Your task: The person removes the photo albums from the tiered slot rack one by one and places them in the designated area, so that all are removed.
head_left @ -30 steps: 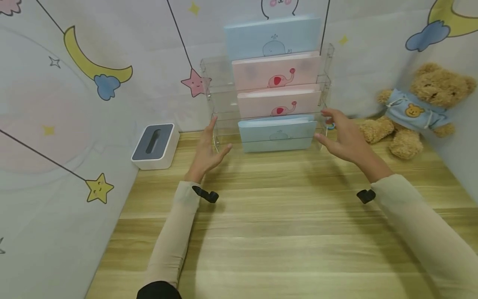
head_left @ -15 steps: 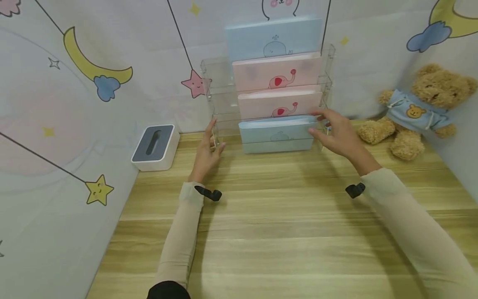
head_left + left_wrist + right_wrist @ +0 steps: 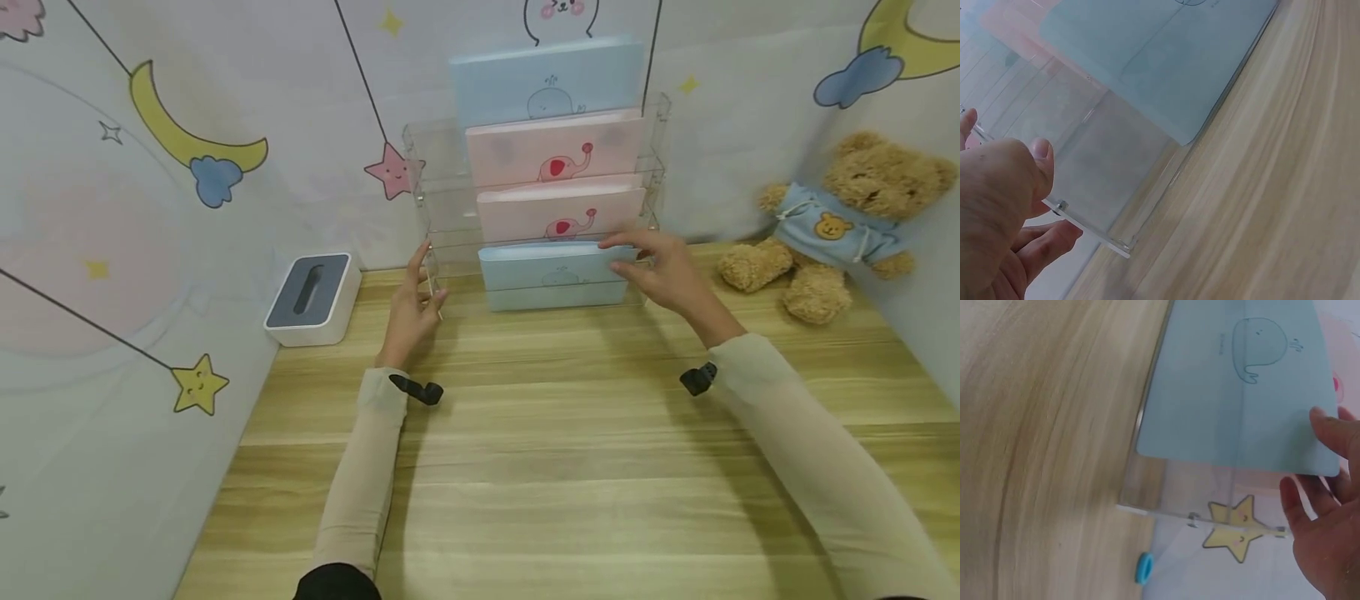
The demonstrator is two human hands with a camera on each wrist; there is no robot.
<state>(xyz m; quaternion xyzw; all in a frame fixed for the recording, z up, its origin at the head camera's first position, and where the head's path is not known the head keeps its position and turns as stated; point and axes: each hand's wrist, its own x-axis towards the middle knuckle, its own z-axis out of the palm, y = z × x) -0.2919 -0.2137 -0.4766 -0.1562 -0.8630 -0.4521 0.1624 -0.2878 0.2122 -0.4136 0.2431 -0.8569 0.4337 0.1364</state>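
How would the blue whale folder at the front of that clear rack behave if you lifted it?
The blue folder likely bends somewhat yet holds its shape: it stands with straight edges in the clear rack. It's probably light, as it looks thin. It may gape when lifted, since its top edge looks parted in the head view.

The rack [image 3: 455, 254] is glossy plastic, the folders [image 3: 517, 218] matt, the tabletop [image 3: 555, 450] smooth wood-grain.

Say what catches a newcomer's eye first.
Probably the clear rack at the back of the table, with two pink folders between a top blue folder and a bottom blue folder. Next, the left hand gripping the rack's left side and the right hand pinching the bottom one's upper right corner. Then the teddy bear at right.
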